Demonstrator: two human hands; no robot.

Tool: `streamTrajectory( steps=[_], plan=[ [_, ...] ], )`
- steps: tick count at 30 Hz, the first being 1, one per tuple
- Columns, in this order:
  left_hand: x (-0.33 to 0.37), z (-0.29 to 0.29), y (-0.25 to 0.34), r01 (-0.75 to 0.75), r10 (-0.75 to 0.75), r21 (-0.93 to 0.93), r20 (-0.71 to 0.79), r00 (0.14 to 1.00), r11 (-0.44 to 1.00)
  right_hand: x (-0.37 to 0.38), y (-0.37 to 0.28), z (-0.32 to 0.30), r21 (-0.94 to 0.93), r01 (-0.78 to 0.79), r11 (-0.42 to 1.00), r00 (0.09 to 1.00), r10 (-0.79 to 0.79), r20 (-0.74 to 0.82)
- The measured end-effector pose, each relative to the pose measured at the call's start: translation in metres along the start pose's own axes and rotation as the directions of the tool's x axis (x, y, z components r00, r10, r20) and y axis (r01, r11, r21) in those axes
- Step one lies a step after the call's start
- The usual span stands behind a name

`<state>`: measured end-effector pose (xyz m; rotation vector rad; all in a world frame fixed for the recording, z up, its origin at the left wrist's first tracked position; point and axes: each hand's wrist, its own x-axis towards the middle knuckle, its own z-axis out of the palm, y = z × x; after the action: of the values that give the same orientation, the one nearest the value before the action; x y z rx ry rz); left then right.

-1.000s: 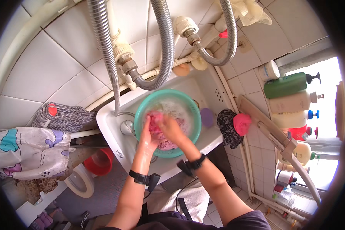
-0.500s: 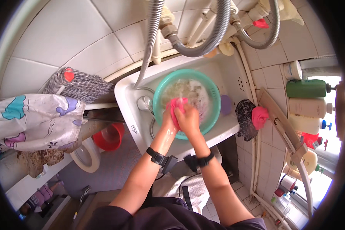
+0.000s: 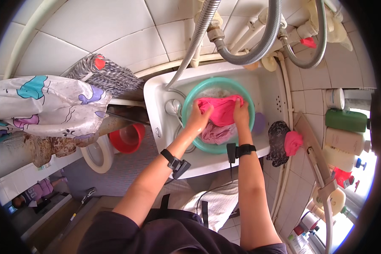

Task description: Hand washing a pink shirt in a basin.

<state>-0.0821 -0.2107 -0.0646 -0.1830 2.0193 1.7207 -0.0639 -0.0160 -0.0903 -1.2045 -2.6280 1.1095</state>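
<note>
A bright pink wet cloth (image 3: 221, 112) is spread between my two hands over the green basin (image 3: 250, 131). My left hand (image 3: 199, 120) grips its left side, thumb on top. At the upper right edge, my right hand (image 3: 241, 113) pinches the cloth, its fingertips partly hidden. Below it, a crumpled pale pink cloth (image 3: 216, 134) lies in the basin. Foamy water (image 3: 213, 92) shows along the basin's far side. The basin stands in a white sink (image 3: 161, 91). Each wrist wears a black strap with a small box.
A shower head (image 3: 172, 106) lies in the sink left of the basin; a purple round object (image 3: 259, 122) sits at its right. Metal hoses (image 3: 199, 34) hang above. Bottles (image 3: 345, 120) line the right. A red bucket (image 3: 129, 139) and mop (image 3: 118, 80) are left; a person (image 3: 38, 191) is lower left.
My hands were bunched together around the pink cloth; now they are apart, with the cloth opened out between them. The pale pink cloth has come into sight. The whole view has shifted.
</note>
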Motion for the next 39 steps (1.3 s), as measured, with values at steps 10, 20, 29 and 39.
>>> streamTrajectory(
  steps=[10,20,29,39],
  plan=[
    [0.024,0.049,-0.069,-0.286,0.155,0.891,0.246,0.957,0.353,-0.007,0.038,0.055,-0.591,0.546,0.594,0.827,-0.496,0.265],
    [0.031,0.051,0.001,-0.266,-0.249,0.771,0.477,0.843,0.578,0.018,0.017,0.038,-0.547,0.572,0.611,0.746,-0.111,0.657],
    [-0.005,0.016,0.013,0.453,-0.365,-0.763,0.303,0.881,0.460,-0.157,-0.110,-0.068,0.688,-0.154,0.709,0.895,-0.196,0.402],
    [-0.015,0.052,-0.016,0.272,-0.392,-0.934,0.165,0.905,0.234,-0.092,-0.056,-0.002,0.113,0.172,0.979,0.965,-0.191,0.182]
  ],
)
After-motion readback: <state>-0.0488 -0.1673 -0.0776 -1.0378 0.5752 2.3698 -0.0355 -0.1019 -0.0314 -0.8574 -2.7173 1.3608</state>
